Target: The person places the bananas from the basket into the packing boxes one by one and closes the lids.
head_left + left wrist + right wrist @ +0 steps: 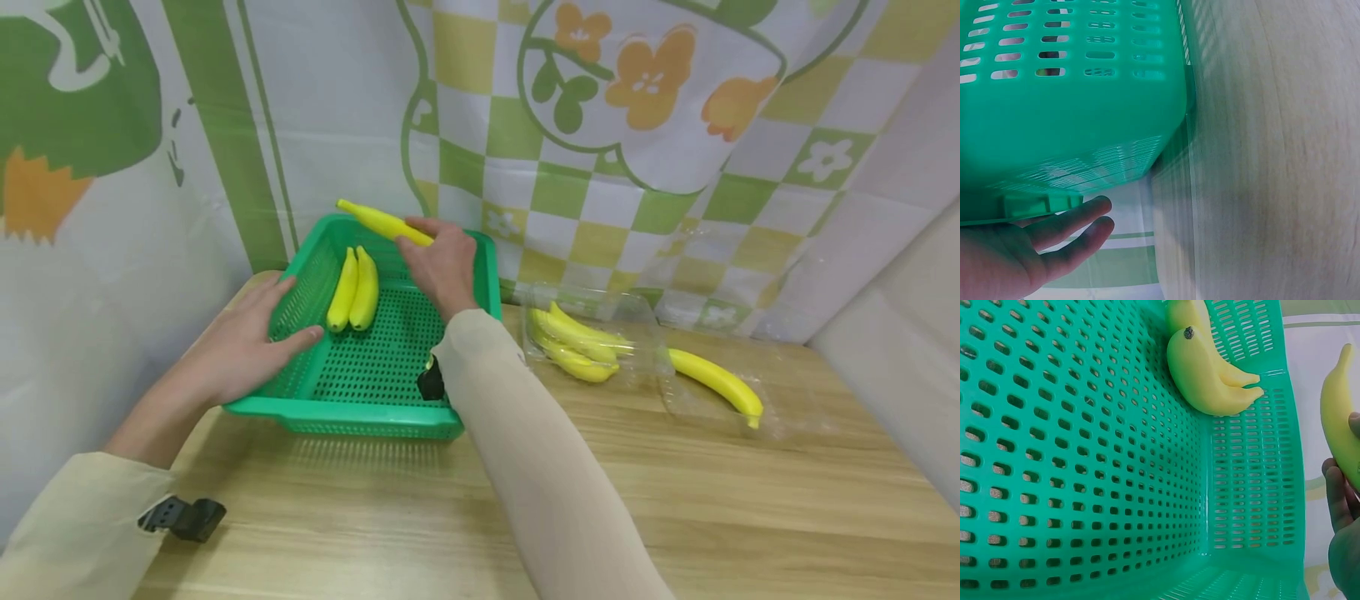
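Observation:
My right hand (444, 260) holds a yellow banana (378, 222) between thumb and fingers, above the far rim of a green plastic basket (345, 406). In the right wrist view this banana (1338, 412) stands nearly upright, beyond the basket wall. Two more bananas (354, 292) lie side by side inside, toward the basket's far left. On the basket's left rim rests my left hand (243, 342), its thumb reaching over the inside. From below, the left wrist view shows that hand's fingers (1075, 228) extended and spread outside the rim.
Right of the basket, a clear plastic box (645, 312) holds several bananas (577, 346). Another banana (716, 383) lies farther right on clear plastic. All stand on a wooden table (675, 508), with a patterned cloth (510, 158) hanging close behind.

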### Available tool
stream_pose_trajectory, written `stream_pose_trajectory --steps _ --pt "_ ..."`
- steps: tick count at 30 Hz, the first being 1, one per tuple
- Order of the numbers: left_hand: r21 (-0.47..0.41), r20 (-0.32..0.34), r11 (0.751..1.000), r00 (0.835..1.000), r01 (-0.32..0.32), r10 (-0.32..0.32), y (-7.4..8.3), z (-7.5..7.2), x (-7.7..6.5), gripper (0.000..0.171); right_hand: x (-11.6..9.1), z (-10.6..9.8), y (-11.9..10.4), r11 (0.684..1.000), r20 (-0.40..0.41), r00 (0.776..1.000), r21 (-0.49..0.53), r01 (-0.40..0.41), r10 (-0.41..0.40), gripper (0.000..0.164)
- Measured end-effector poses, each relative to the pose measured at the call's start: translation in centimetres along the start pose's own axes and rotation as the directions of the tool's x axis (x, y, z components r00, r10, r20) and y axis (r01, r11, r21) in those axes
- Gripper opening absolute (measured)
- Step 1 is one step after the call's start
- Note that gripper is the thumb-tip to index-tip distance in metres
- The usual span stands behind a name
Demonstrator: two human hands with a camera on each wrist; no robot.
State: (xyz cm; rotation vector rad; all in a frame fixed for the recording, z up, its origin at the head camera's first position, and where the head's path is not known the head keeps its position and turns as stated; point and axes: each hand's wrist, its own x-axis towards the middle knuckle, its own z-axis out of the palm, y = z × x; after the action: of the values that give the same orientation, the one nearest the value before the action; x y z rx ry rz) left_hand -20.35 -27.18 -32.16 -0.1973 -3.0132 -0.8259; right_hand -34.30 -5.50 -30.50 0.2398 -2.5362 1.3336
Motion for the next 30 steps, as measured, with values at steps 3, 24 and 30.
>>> stream_pose_trajectory --steps 3,24,30 --pt "0.0 -0.001 1.0 1.0 -0.002 0.002 0.05 -0.03 0.01 0.092 -0.04 -0.07 -0.09 1.0 -0.005 1.0 -0.003 0.001 -0.001 0.033" --pt "-0.001 -0.009 1.0 1.0 -0.003 0.003 0.08 -0.06 -0.22 0.092 -0.37 -0.16 -0.16 1.0 0.018 1.0 0.004 0.025 -0.025 0.034" --pt "0.003 -0.017 1.0 1.0 -0.005 0.005 0.08 0.01 -0.18 0.091 -0.33 -0.17 -0.15 0.999 0.014 0.999 0.001 0.033 -0.033 0.033"
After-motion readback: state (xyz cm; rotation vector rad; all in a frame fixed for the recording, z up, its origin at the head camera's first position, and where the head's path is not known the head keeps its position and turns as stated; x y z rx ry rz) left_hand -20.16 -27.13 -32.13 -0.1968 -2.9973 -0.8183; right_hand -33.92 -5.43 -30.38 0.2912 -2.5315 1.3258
